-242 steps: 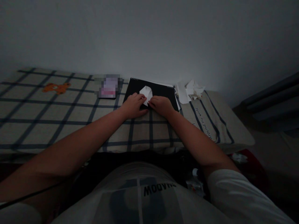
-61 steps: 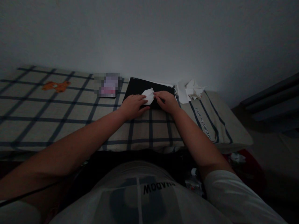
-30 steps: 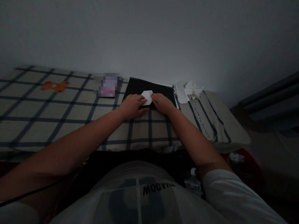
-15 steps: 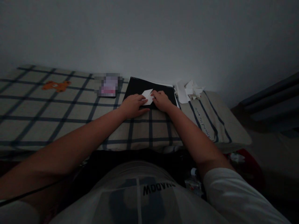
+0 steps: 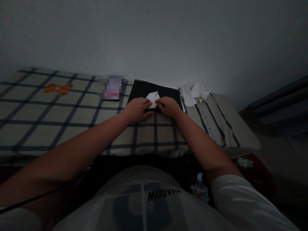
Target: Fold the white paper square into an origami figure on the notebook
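Note:
A small folded white paper with pointed corners lies on a black notebook. From the left, my left hand rests its fingertips on the paper's edge. Its fingers lie flat and its thumb is stretched apart, toward the notebook's near edge. On the other side, my right hand has its fingers curled, with thumb and forefinger pinching the paper's lower right part. The fingertips of both hands hide part of the paper.
Crumpled white paper and a flat white strip lie right of the notebook. To the left are a pixelated dark-edged object and an orange figure on the checked cloth. A wall rises behind. A plastic bottle stands below the edge.
My right hand has drawn slightly toward me and its fingers have curled into a pinch, uncovering more of the paper's upper right point. My left hand has barely moved.

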The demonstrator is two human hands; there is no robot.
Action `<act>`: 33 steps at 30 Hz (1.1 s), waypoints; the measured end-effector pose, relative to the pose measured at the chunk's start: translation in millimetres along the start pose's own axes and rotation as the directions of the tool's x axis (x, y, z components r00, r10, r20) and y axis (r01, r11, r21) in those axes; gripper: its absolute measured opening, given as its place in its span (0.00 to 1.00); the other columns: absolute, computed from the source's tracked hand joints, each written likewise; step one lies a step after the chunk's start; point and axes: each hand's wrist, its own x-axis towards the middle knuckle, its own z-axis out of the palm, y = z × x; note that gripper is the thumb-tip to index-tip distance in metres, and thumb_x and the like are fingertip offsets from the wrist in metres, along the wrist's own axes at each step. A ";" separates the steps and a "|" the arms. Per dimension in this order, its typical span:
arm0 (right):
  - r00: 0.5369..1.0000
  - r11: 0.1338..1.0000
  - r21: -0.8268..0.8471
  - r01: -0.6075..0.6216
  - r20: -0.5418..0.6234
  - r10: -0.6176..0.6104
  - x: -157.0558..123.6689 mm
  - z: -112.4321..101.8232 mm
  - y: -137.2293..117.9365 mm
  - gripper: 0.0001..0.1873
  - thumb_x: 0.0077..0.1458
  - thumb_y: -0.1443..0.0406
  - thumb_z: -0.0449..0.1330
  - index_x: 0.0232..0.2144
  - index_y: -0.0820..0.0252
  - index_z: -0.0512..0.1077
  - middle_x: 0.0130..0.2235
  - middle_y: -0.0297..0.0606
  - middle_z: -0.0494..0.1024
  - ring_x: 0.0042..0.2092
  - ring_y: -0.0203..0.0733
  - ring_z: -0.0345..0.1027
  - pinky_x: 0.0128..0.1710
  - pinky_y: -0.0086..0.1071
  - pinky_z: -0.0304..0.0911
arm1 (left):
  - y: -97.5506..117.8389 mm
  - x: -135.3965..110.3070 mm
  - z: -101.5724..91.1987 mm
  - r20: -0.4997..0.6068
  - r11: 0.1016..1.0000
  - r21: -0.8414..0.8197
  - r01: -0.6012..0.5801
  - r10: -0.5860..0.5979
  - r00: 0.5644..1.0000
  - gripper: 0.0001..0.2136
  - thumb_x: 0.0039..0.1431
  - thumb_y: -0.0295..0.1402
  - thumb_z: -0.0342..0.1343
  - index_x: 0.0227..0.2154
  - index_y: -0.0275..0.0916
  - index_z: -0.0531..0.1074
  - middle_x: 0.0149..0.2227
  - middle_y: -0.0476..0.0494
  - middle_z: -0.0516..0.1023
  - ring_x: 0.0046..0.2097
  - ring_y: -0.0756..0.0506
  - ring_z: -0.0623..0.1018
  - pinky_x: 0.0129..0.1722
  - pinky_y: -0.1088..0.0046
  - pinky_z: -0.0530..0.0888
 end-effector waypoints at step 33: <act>0.974 0.998 -0.036 -0.055 0.218 0.061 12.9 12.0 4.6 0.31 0.72 0.60 0.47 0.72 0.66 0.61 0.75 0.53 0.58 0.76 0.52 0.50 0.74 0.56 0.48 | -1.6 2.8 0.5 0.017 1.000 -0.022 0.001 -0.001 1.000 0.23 0.74 0.42 0.44 0.59 0.38 0.77 0.64 0.36 0.77 0.65 0.37 0.75 0.66 0.55 0.69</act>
